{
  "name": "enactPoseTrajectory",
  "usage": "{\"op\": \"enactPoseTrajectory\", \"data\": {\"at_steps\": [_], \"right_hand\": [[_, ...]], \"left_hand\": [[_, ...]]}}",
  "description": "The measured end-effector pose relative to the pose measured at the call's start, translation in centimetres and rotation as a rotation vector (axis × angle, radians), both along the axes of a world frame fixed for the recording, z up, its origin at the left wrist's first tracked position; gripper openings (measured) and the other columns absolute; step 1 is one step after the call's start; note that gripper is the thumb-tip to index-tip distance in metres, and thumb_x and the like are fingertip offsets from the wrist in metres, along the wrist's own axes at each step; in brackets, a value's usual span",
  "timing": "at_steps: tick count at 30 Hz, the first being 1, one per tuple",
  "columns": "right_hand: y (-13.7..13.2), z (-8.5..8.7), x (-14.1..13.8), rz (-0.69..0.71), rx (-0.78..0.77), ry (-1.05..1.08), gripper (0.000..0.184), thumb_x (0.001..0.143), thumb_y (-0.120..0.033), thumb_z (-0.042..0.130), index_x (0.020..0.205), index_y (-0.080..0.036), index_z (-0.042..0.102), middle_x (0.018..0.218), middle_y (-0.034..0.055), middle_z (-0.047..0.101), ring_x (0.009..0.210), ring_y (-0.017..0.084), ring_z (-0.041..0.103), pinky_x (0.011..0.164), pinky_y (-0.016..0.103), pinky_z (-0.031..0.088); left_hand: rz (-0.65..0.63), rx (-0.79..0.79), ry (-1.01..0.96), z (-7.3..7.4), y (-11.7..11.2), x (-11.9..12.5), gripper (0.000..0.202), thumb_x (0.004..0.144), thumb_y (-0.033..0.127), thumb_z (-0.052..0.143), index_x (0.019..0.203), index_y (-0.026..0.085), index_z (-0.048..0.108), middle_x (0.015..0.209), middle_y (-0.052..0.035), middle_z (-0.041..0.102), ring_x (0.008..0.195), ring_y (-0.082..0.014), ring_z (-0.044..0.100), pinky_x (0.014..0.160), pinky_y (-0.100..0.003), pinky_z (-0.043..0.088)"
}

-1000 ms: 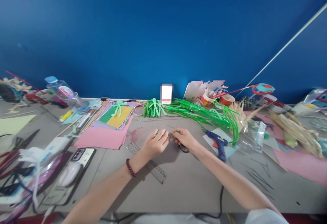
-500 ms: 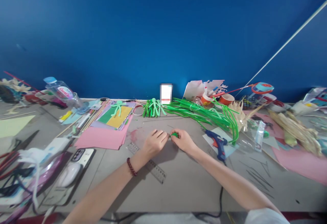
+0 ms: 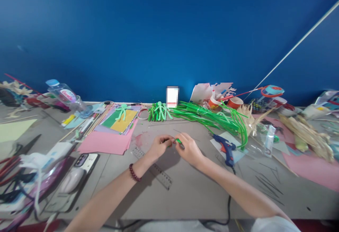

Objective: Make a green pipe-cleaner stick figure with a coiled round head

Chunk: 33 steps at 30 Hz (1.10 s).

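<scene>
Above the middle of the table, my left hand (image 3: 159,146) and my right hand (image 3: 189,148) meet nearly fingertip to fingertip. A small green piece (image 3: 178,141) is pinched in my right fingers; its exact kind is too small and covered to tell. My left fingers are closed, and a bit of green shows under them. Below the left wrist lies a clear ruler (image 3: 161,176). Behind the hands are a bundle of green pipe cleaners (image 3: 206,113) and light green pipe-cleaner figures (image 3: 160,111), with another figure (image 3: 122,112) on the coloured sheets.
A blue glue gun (image 3: 225,148) lies right of my hands, its cord running to the front edge. Pink paper (image 3: 106,143), a phone (image 3: 84,161), a white mouse (image 3: 71,180) and a plastic bottle (image 3: 63,94) are at left. Dried husks (image 3: 307,133) and paper cups (image 3: 235,102) lie at right.
My left hand has turned, so its thumb side and curled fingers now show. My right fingers have shifted around the green piece, which is partly exposed at their tips.
</scene>
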State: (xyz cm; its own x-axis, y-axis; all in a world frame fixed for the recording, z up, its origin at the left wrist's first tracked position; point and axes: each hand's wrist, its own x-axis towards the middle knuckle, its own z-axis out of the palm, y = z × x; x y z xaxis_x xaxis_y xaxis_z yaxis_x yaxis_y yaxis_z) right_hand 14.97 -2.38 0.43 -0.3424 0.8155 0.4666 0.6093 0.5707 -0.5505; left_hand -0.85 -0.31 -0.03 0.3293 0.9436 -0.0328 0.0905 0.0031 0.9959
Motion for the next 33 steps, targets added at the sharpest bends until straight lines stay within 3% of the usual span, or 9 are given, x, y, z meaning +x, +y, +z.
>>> {"op": "enactPoseTrajectory", "data": {"at_steps": [2, 5, 10, 13, 15, 20, 24, 28, 33], "right_hand": [[0.2, 0.3, 0.2, 0.017, 0.0, -0.024, 0.015, 0.079, -0.008, 0.042, 0.083, -0.019, 0.053, 0.078, 0.0057, 0.057, 0.077, 0.019, 0.052, 0.07, 0.028, 0.04], [0.7, 0.7, 0.8, 0.039, -0.09, -0.046, 0.014, 0.078, -0.009, 0.045, 0.082, -0.019, 0.054, 0.074, 0.003, 0.056, 0.069, 0.016, 0.051, 0.064, 0.025, 0.039], [1.9, 1.6, 2.2, 0.075, -0.255, -0.043, 0.011, 0.073, -0.011, 0.05, 0.077, -0.019, 0.057, 0.064, -0.0023, 0.055, 0.056, 0.011, 0.046, 0.057, 0.021, 0.035], [2.0, 2.5, 2.6, 0.081, -0.319, -0.042, 0.013, 0.071, -0.011, 0.05, 0.077, -0.019, 0.059, 0.062, -0.0035, 0.055, 0.054, 0.01, 0.046, 0.056, 0.02, 0.034], [1.9, 3.0, 2.7, 0.095, -0.361, -0.047, 0.014, 0.071, -0.012, 0.051, 0.079, -0.019, 0.06, 0.062, -0.0036, 0.056, 0.055, 0.01, 0.046, 0.056, 0.02, 0.035], [1.9, 3.4, 2.9, 0.097, -0.395, -0.007, 0.015, 0.074, -0.018, 0.053, 0.087, -0.019, 0.06, 0.069, -0.002, 0.06, 0.058, 0.01, 0.049, 0.058, 0.021, 0.038], [2.3, 3.0, 3.2, 0.147, -0.463, 0.137, 0.019, 0.078, -0.023, 0.053, 0.095, -0.018, 0.059, 0.077, 0.0007, 0.062, 0.064, 0.012, 0.053, 0.062, 0.023, 0.042], [2.9, 2.1, 3.3, 0.193, -0.565, 0.298, 0.029, 0.074, -0.022, 0.058, 0.103, -0.017, 0.057, 0.084, 0.0026, 0.062, 0.073, 0.014, 0.058, 0.068, 0.026, 0.046], [3.4, 1.4, 3.2, 0.184, -0.632, 0.405, 0.022, 0.073, -0.029, 0.064, 0.09, -0.016, 0.062, 0.079, 0.003, 0.065, 0.074, 0.016, 0.059, 0.069, 0.028, 0.046]], "left_hand": [[-0.04, -0.153, -0.073, 0.1, 0.3, -0.2, 0.024, 0.069, 0.037, 0.065, 0.065, 0.013, 0.067, 0.053, 0.0009, 0.053, 0.051, -0.0098, 0.042, 0.051, -0.023, 0.027], [-0.087, -0.225, -0.081, 0.2, 0.5, -0.6, 0.027, 0.067, 0.039, 0.069, 0.069, 0.012, 0.07, 0.052, 0.0018, 0.053, 0.049, -0.0079, 0.038, 0.05, -0.022, 0.026], [-0.229, -0.282, -0.149, 0.8, 0.6, -0.9, 0.028, 0.072, 0.038, 0.065, 0.077, 0.012, 0.073, 0.07, -0.0062, 0.067, 0.065, -0.0148, 0.055, 0.065, -0.026, 0.04], [-0.389, -0.355, -0.231, 1.2, 0.4, -1.0, 0.032, 0.076, 0.04, 0.061, 0.086, 0.012, 0.073, 0.081, -0.011, 0.07, 0.078, -0.0211, 0.062, 0.078, -0.031, 0.044], [-0.422, -0.394, -0.223, 1.1, 0.2, -0.9, 0.035, 0.076, 0.042, 0.062, 0.089, 0.012, 0.072, 0.084, -0.0128, 0.071, 0.081, -0.0223, 0.063, 0.08, -0.032, 0.044], [-0.234, -0.405, -0.217, 0.4, -0.3, -0.1, 0.037, 0.069, 0.045, 0.07, 0.08, 0.01, 0.071, 0.073, -0.01, 0.071, 0.069, -0.017, 0.063, 0.072, -0.027, 0.045], [-0.161, -0.426, -0.278, 0.6, -0.6, 0.4, 0.034, 0.066, 0.045, 0.072, 0.067, 0.011, 0.068, 0.064, -0.0061, 0.068, 0.056, -0.0117, 0.057, 0.06, -0.023, 0.042], [-0.102, -0.437, -0.322, 1.1, -1.0, 0.5, 0.03, 0.068, 0.041, 0.071, 0.066, 0.012, 0.068, 0.062, -0.006, 0.067, 0.054, -0.0122, 0.056, 0.055, -0.023, 0.04], [-0.074, -0.463, -0.373, 0.8, -1.1, 0.7, 0.028, 0.07, 0.041, 0.07, 0.07, 0.012, 0.069, 0.069, -0.0099, 0.07, 0.058, -0.0151, 0.059, 0.057, -0.025, 0.042]]}}
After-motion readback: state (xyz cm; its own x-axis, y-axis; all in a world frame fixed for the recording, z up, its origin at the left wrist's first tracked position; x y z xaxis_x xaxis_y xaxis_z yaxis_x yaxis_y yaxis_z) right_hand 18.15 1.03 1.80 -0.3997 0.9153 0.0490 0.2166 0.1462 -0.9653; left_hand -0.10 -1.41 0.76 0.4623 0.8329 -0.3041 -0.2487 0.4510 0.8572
